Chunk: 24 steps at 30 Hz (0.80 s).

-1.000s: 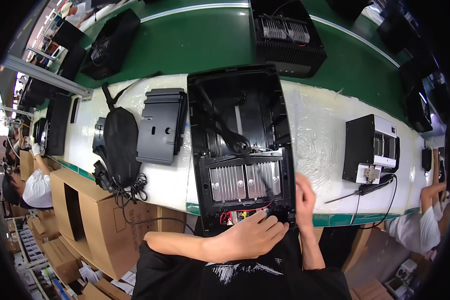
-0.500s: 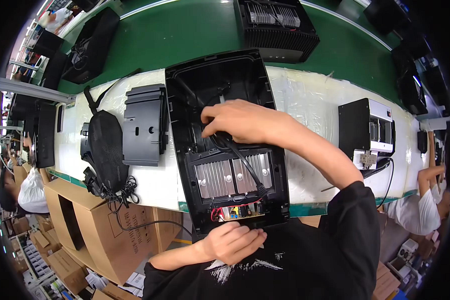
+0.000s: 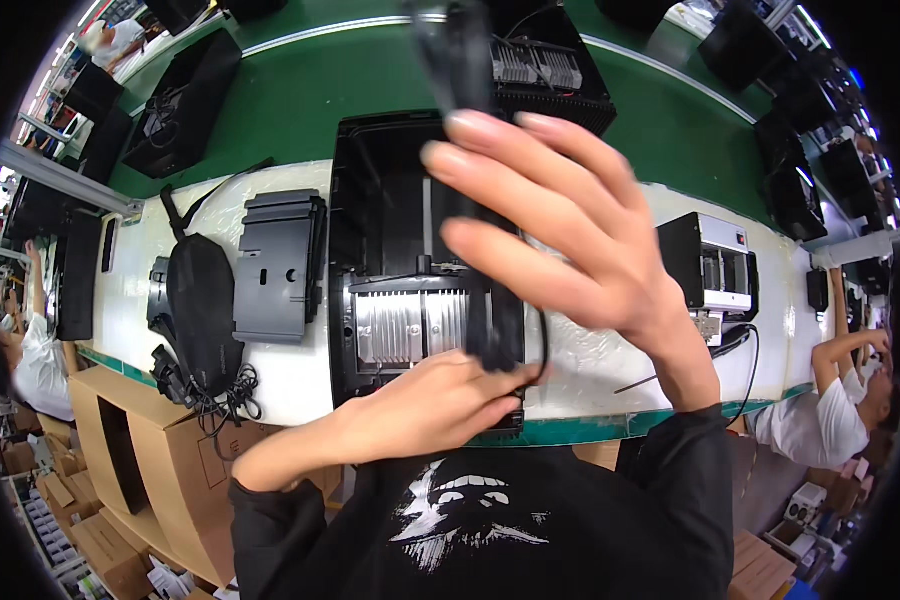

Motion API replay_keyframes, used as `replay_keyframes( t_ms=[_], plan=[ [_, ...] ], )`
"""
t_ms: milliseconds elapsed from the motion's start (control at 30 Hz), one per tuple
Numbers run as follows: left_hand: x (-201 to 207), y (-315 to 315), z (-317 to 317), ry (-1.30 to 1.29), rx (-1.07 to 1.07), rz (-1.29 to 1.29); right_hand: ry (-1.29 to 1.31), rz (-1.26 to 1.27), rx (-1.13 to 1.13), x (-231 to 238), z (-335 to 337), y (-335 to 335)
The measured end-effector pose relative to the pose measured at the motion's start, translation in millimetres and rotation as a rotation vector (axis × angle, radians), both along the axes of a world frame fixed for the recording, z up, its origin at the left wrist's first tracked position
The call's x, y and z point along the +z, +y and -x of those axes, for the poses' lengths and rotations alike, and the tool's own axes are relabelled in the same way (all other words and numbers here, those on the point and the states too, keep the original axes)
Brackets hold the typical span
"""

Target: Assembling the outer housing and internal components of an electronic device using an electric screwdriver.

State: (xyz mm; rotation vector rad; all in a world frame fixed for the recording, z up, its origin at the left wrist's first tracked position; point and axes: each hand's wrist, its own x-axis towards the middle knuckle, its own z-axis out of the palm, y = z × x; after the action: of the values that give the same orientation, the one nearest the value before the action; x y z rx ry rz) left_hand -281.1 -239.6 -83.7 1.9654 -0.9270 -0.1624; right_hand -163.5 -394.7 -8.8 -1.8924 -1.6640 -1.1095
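Right hand [image 3: 570, 230]: raised above the open rectangular black plastic housing [image 3: 385, 200], blurred, fingers extended and spread; half a second ago it was down inside
Black flexible bundled cable [image 3: 458, 60]: upright behind the right hand's fingertips, blurred, running above them and down toward the left hand; earlier lying in the housing, now lifted; whether the right hand grasps it cannot be told
Left hand [image 3: 440, 400]: over the housing's near end, higher than before, fingers bent beside the cable's lower part; grasp or mere contact cannot be told
Finned silver metal heat sinks [image 3: 390, 325]: inside the housing, just beyond the left hand
Flat dark-grey plastic panel [image 3: 270, 265]: left of both hands
Black elongated mesh bag [image 3: 205, 310]: farther left
White-and-black boxy device [image 3: 680, 255]: right of the right hand
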Motion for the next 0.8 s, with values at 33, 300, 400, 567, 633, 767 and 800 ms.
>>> replay_keyframes(
  t_ms=[33, 300, 400, 567, 633, 767, 800],
  plan=[
    [1, -3, -7, 0.001, -0.050, -0.052, -0.071, 0.002, -0.012, 6, 5, -11],
    [6, -13, -16, -0.106, 0.051, 0.010, -0.393, -0.129, -0.733, -10, 82, -115],
    [1, -2, -17, -0.065, 0.109, -0.039, 0.279, -0.086, -0.891, -27, 131, -126],
    [-8, -3, -13, -0.091, 0.019, -0.068, 2.086, 0.436, -1.026, -34, 166, -116],
    [-9, -8, -8, -0.234, 0.077, -0.106, 1.710, 0.236, -0.761, -53, 175, -107],
    [-14, -6, -10, -0.156, 0.025, -0.059, 1.353, -0.029, -0.588, -81, 155, -87],
    [-16, -4, -4, -0.136, 0.037, -0.135, 1.145, 0.104, -0.593, -74, 140, -74]
  ],
)
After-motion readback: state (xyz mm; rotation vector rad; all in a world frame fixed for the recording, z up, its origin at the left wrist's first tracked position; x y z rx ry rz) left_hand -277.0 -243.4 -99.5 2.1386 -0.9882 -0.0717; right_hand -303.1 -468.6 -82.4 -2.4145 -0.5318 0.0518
